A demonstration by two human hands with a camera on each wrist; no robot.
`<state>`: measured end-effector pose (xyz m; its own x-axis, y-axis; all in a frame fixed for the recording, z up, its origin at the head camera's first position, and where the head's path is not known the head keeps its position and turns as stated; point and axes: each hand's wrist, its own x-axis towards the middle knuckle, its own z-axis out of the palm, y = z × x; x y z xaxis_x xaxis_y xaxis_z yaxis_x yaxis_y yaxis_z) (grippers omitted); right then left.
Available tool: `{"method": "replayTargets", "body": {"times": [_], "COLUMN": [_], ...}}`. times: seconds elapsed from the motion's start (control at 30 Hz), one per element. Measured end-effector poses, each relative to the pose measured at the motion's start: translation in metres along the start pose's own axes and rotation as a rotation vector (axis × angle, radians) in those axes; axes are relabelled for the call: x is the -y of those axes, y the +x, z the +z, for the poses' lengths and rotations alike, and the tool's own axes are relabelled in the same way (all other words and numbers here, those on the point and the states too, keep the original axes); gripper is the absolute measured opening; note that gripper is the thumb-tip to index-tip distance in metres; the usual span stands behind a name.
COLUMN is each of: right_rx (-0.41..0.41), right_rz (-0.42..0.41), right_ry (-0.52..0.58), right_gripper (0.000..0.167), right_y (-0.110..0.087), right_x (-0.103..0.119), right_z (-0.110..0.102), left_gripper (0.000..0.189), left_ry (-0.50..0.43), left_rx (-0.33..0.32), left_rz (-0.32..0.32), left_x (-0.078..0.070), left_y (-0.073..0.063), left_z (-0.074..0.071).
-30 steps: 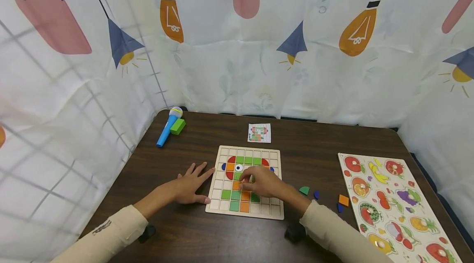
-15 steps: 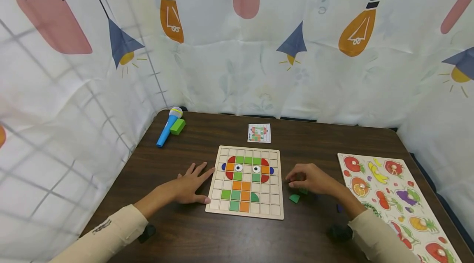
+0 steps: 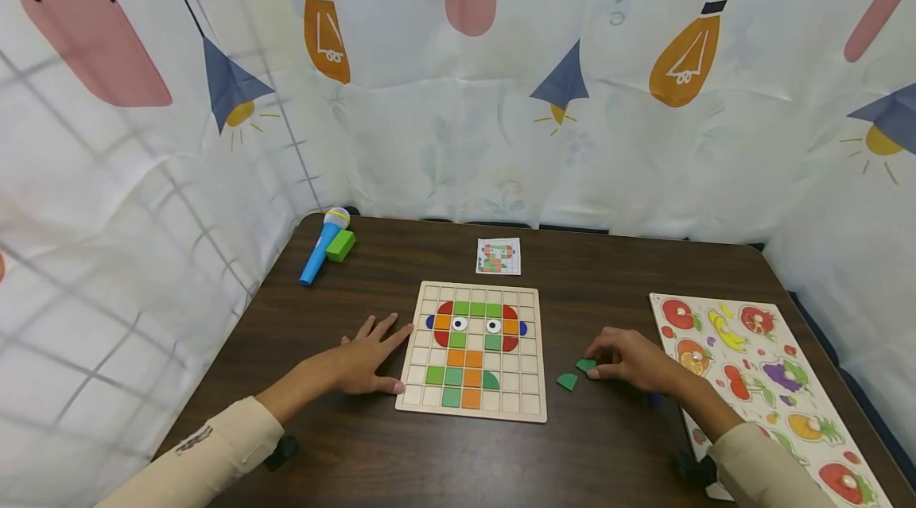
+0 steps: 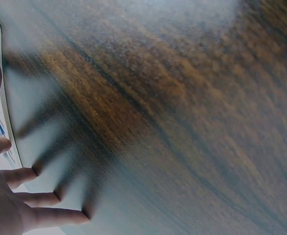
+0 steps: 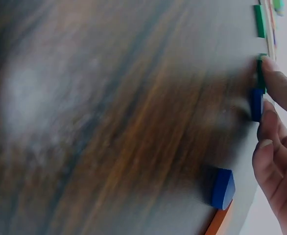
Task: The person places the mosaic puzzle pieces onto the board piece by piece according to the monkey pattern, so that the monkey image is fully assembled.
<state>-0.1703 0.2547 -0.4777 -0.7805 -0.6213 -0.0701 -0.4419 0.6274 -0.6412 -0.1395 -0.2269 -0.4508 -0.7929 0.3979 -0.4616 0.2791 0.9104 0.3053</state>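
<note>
My left hand (image 3: 365, 357) lies with fingers spread at the left edge of a wooden grid board (image 3: 518, 397); its thumb overlaps the board's rim. In the left wrist view the same hand (image 4: 11, 205) shows with straight fingers over the table. On the board, coloured tiles form a face with two eye tiles (image 3: 494, 326). Right of it my right hand (image 3: 633, 361) is low over the table, thumb and forefinger at a green quarter-circle piece (image 3: 586, 365). In the right wrist view the thumb meets that green piece (image 5: 261, 76), and a fingertip is against a blue piece (image 5: 256, 105). I cannot tell whether either is pinched.
Another green piece (image 3: 567, 381) lies nearer the board. A blue piece (image 5: 223, 188) and an orange piece (image 5: 219, 220) lie close to the right hand. Further right is a fruit puzzle board (image 3: 776, 389). A pattern card (image 3: 498, 257), toy microphone (image 3: 322, 247) and green block (image 3: 340, 246) are at the back.
My right hand has left the grid board and moved right to the loose pieces. A second green piece now lies beside the board. The left hand has stayed in place.
</note>
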Motion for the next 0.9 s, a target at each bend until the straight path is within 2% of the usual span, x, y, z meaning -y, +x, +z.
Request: {"method": "replayTargets", "body": {"times": [0.1, 0.33, 0.6, 0.8, 0.9], "right_rx": [-0.015, -0.010, 0.035, 0.068, 0.074], "right_rz": [-0.009, -0.089, -0.031, -0.053, -0.056], "right_ry": [-0.018, -0.052, -0.069, -0.023, -0.005], "right_gripper": [0.024, 0.027, 0.015, 0.012, 0.016], "right_y": [0.000, -0.002, 0.001, 0.009, 0.018], "right_x": [0.001, 0.003, 0.007, 0.014, 0.022], "right_z": [0.002, 0.002, 0.004, 0.007, 0.007], "left_gripper": [0.098, 0.098, 0.098, 0.097, 0.097], "left_ry": [0.002, -0.005, -0.007, -0.012, -0.014], "left_rx": [0.000, 0.004, 0.003, 0.009, 0.008], "left_rz": [0.003, -0.003, -0.005, -0.010, -0.010], "left_x": [0.000, -0.002, -0.002, -0.002, -0.002], "left_y": [0.000, -0.001, -0.001, -0.002, -0.002], "left_z": [-0.001, -0.002, -0.002, -0.002, -0.002]}}
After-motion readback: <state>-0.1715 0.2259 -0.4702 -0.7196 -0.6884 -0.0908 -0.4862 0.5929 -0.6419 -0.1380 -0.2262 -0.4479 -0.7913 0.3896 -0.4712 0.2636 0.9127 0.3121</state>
